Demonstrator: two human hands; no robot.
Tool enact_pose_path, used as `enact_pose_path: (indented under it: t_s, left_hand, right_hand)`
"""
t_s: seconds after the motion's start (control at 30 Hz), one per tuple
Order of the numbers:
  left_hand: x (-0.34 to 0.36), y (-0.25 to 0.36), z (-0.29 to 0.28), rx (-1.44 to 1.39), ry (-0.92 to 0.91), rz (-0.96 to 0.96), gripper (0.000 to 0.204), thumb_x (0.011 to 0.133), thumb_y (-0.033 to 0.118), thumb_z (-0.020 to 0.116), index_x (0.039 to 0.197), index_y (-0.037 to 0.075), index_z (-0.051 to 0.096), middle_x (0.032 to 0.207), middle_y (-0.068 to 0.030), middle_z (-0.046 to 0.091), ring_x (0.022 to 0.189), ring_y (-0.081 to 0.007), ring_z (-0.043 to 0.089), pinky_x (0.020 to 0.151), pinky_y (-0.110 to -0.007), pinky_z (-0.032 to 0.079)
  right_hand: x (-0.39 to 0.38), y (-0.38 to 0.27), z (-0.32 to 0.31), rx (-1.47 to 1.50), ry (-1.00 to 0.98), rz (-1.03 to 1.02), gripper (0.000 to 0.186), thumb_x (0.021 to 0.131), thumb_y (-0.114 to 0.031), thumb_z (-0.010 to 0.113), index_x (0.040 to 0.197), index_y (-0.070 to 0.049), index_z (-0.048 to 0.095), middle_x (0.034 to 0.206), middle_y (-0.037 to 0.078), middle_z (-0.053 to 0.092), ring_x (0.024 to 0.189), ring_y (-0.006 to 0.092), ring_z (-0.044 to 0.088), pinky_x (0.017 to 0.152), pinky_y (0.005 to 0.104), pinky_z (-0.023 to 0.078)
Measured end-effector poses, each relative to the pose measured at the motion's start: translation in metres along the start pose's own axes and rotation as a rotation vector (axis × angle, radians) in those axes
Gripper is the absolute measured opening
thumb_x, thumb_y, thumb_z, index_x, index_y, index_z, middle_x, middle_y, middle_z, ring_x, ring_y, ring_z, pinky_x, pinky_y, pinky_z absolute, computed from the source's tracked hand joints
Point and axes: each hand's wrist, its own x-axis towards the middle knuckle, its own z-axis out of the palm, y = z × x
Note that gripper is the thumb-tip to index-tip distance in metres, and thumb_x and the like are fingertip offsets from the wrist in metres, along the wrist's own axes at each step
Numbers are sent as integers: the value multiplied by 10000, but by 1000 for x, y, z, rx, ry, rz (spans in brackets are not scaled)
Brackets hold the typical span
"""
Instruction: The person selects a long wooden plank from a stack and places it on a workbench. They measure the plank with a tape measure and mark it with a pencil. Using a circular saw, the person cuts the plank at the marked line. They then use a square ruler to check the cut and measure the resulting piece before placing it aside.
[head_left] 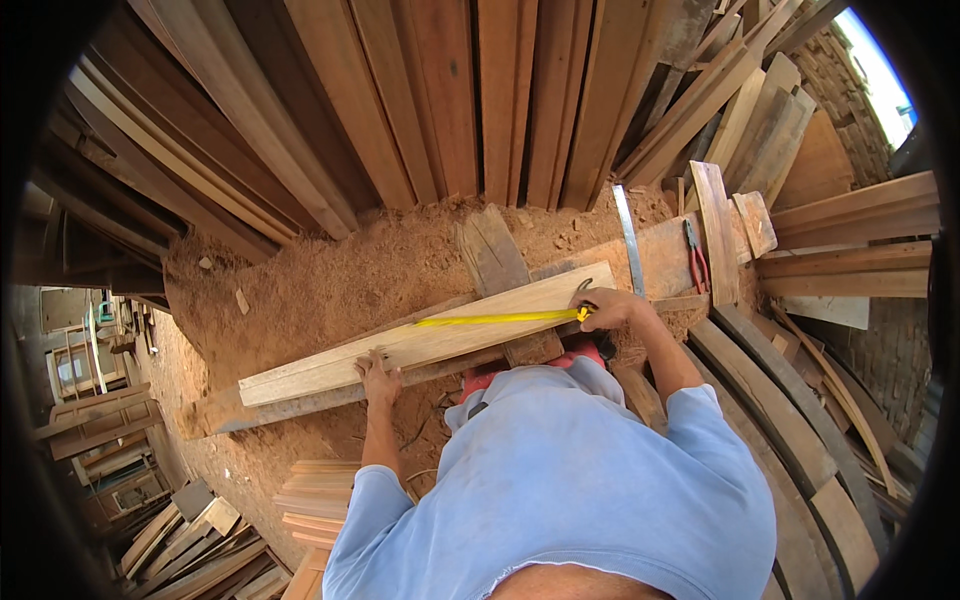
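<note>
A pale wooden board (470, 345) lies at a slant in front of me, its right end farther away than its left. My right hand (608, 308) is closed around a tape measure (584, 314) near the board's right end, its case mostly hidden by the fingers. From it the yellow tape blade (490, 319) runs leftward over the board's face to about the middle. My left hand (379, 380) rests at the board's near edge, left of the blade, with its fingers spread on the wood. A dark curved mark or hook (584, 285) shows just beyond my right hand.
Beneath the board are a longer beam (300, 415) and a thick crosswise block (492, 250). A metal strip (629, 240) and red-handled pliers (696, 258) lie at right, beside an upright plank (713, 230). Stacked planks (430, 100) line the far side; sawdust (290, 300) covers the ground.
</note>
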Motion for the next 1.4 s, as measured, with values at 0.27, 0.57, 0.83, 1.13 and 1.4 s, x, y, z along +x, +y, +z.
enact_pose_path:
  t_s: [0.27, 0.57, 0.83, 1.13, 1.4]
  left_hand:
    - [3, -2, 2, 9, 13, 23, 888, 949, 281, 702, 1624, 52, 173, 1646, -370, 8, 1540, -523, -14, 1243, -540, 201]
    - [6, -2, 3, 47, -1, -9, 937, 900, 268, 737, 1616, 29, 182, 1629, -396, 68, 1529, -549, 30, 1252, -512, 188]
    - [9, 4, -6, 28, -34, -20, 934, 897, 272, 736, 1614, 24, 192, 1626, -402, 57, 1529, -546, 41, 1254, -507, 192]
    - [7, -3, 7, 64, 55, 18, 924, 875, 323, 756, 1612, 75, 257, 1588, -410, 190, 1513, -538, 147, 1220, -502, 289]
    - [24, -115, 10, -1399, -128, -175, 749, 868, 555, 745, 1324, -15, 577, 966, -192, 711, 1058, -399, 671, 1009, -536, 509]
  right_hand:
    - [-35, 82, -45, 329, 462, 289, 612, 806, -271, 785, 1335, -29, 594, 1159, 193, 695, 1082, 308, 664, 931, 382, 526]
    - [-9, 168, -63, 72, 936, 570, 833, 853, -448, 777, 1434, 63, 469, 1337, 308, 599, 1244, 406, 593, 1029, 446, 483]
    - [-6, 183, -74, 75, 1117, 772, 793, 927, -483, 654, 1527, -38, 388, 1499, 294, 471, 1402, 452, 424, 1144, 519, 371]
    - [24, 102, -5, 279, 944, 450, 581, 910, -466, 675, 1186, 46, 681, 1120, 303, 705, 1102, 425, 676, 952, 453, 528]
    - [65, 101, 38, 294, 879, 605, 721, 914, -637, 628, 1067, 63, 701, 1004, 302, 703, 1007, 421, 686, 887, 460, 503]
